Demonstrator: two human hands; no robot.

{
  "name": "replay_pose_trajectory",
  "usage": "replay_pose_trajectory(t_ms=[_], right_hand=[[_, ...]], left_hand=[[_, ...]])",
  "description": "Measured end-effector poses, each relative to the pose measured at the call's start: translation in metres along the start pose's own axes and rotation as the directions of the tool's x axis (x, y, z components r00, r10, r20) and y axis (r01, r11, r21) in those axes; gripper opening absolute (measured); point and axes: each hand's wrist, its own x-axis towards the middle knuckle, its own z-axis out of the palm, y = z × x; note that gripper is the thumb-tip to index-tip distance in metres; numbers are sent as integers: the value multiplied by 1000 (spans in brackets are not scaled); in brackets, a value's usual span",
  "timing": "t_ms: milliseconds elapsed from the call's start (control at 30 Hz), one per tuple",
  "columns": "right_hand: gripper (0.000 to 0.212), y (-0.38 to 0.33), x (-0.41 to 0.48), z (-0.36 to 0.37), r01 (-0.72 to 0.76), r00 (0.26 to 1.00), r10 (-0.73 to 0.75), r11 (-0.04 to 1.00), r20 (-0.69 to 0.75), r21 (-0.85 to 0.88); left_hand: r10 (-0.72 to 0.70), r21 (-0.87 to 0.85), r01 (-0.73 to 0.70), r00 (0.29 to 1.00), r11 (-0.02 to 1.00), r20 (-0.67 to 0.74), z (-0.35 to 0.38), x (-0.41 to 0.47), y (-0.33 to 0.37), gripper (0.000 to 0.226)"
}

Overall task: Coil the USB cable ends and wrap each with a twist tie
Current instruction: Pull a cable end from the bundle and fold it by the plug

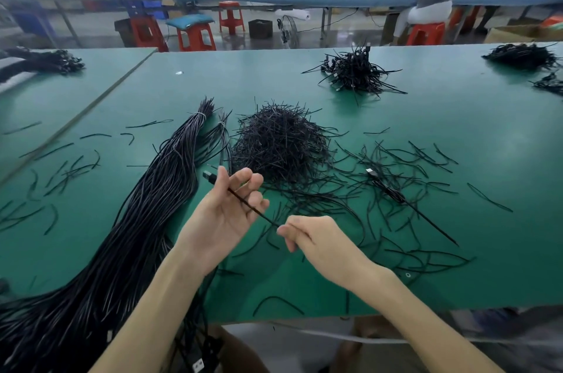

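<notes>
Gripping USB cable (249,204), left hand (224,216), right hand (318,240)

- Twist-tie heap (280,144): individual ties in its dense middle cannot be told apart.
- Cable bundle (128,220), left of the heap: the near end runs off the bottom-left corner and is blurred there.
- USB cable (246,202), in front of the heap: a stretch behind the plug is hidden by the left hand (225,214) thumb. The other end vanishes inside the right hand (316,238) curled fingers.
- Coiled pile (522,56), far right behind the heap: cut by the right edge.
- Dark pile (42,62), far left behind the heap: cut by the left edge and blurred.
</notes>
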Motion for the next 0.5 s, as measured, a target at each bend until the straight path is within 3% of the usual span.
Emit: replay_pose_trajectory(t_ms=[233, 367, 500], right_hand=[[43, 4, 5, -12, 10, 995, -2, 997, 102, -77], [34, 8, 3, -13, 34, 991, -28, 999, 132, -41], [44, 4, 7, -12, 13, 990, -1, 997, 140, -82]], left_hand=[[-58, 400, -58, 961, 915, 272, 10, -10, 10, 39], [-123, 634, -177, 909, 753, 399, 24, -17, 17, 39], [-319, 807, -119, 878, 579, 358, 36, -26, 23, 37]])
